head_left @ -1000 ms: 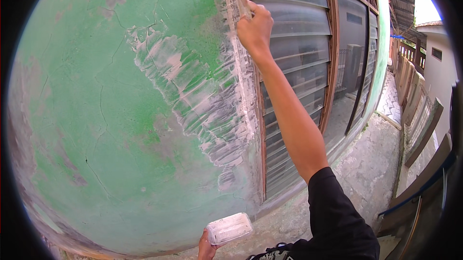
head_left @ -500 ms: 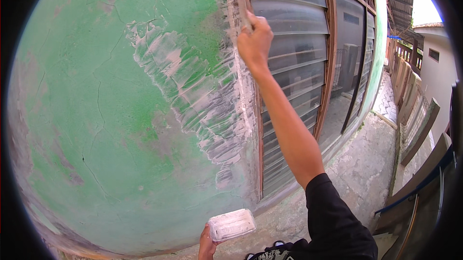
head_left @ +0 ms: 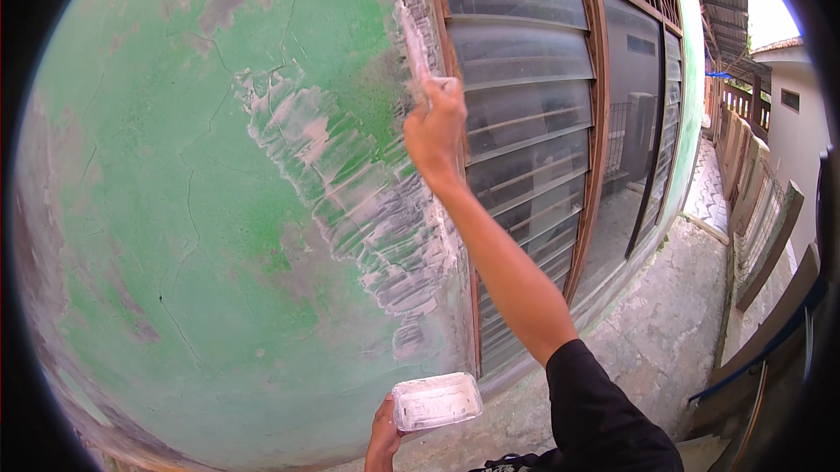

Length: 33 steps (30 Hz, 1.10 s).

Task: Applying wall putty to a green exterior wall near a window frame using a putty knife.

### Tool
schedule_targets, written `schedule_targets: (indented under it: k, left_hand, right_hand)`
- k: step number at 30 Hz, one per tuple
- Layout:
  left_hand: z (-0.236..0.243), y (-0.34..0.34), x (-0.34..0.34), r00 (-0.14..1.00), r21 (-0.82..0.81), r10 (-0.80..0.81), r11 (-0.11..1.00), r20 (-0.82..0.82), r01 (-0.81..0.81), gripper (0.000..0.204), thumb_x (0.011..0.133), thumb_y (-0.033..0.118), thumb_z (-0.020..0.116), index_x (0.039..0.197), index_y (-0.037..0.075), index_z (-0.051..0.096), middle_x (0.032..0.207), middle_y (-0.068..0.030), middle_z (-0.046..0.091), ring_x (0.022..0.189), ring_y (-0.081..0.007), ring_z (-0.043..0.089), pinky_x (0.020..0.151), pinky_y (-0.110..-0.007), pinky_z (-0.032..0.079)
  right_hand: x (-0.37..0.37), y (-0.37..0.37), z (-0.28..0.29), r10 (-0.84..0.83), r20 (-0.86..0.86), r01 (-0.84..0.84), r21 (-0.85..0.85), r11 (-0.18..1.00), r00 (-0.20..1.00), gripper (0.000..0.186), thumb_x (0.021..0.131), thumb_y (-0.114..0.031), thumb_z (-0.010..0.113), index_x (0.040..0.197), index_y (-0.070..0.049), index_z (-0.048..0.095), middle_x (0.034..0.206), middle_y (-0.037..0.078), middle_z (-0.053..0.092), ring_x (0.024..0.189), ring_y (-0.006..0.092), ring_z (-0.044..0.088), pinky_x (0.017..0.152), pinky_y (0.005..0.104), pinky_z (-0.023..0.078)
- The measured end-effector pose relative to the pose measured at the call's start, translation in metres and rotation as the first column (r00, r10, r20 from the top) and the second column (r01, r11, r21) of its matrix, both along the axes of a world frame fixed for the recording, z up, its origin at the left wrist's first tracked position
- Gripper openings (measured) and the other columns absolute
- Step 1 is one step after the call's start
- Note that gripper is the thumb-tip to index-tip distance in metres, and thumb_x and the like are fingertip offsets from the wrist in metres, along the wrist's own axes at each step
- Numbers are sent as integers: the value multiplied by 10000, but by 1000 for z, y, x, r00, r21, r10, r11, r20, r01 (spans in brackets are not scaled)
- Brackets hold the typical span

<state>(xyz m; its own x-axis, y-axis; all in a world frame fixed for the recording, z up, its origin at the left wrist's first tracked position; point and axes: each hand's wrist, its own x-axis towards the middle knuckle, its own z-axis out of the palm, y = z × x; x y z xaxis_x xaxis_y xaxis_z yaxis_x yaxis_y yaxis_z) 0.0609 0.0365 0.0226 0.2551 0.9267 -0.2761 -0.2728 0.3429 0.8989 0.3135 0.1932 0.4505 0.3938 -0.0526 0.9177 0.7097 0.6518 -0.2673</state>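
Observation:
My right hand [head_left: 436, 126] is closed around a putty knife, mostly hidden by my fingers, raised against the strip where the green wall [head_left: 210, 279] meets the brown wooden window frame [head_left: 599, 78]. Pale, wet-looking putty [head_left: 414, 39] shows on the edge just above the fist. Low down, my left hand [head_left: 385, 426] grips the side of a clear rectangular plastic tub [head_left: 437, 402], whose inside is coated with whitish putty. A broad patch of streaky pale putty [head_left: 350, 201] covers the wall left of the window edge.
Glass louvre slats [head_left: 529, 113] fill the window right beside my right arm. Cracks and grey bare spots mark the wall. A concrete walkway [head_left: 652, 314] runs along its foot, with a low fence [head_left: 744, 166] and leaning boards [head_left: 752, 341] on the right.
My right hand has come down and slightly left along the window edge, still holding the putty knife. The tub in my left hand has shifted a little to the right and up.

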Motion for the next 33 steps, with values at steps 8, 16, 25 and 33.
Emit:
schedule_targets:
  k: [8,16,25,33]
  left_hand:
    - [11,-6,23,998,-47,-45,998,-48,43,495,1054,400,305,1363,51,471,1259,-132,608,1067,-314,655,840,-530,569]
    - [5,-10,32,999,-53,-23,998,-35,21,497,1049,413,337,1354,48,481,1230,-119,627,1026,-286,674,795,-505,586]
    - [2,-24,28,998,-62,36,997,-60,-40,495,1049,421,329,1343,60,497,1237,-123,627,1042,-302,668,806,-529,579]
    - [9,-35,18,998,-70,57,996,-38,-60,498,1046,426,321,1344,69,499,1249,-129,623,1063,-309,661,824,-539,571]
  right_hand:
    - [20,-6,-21,26,-20,-26,-11,1000,999,558,739,137,516,1270,-2,613,937,146,539,885,303,561,817,369,453]
    - [-7,-6,-34,54,-1,-54,-83,995,999,602,737,178,514,1318,30,567,968,135,496,957,310,485,837,402,418]
    - [-26,18,-3,-110,-36,108,-52,993,993,608,726,175,525,1328,87,515,1154,203,451,1069,367,458,931,449,425]
    - [-61,33,-12,-35,54,43,-151,988,998,696,725,183,508,1407,85,415,1238,302,364,1109,455,433,979,525,402]
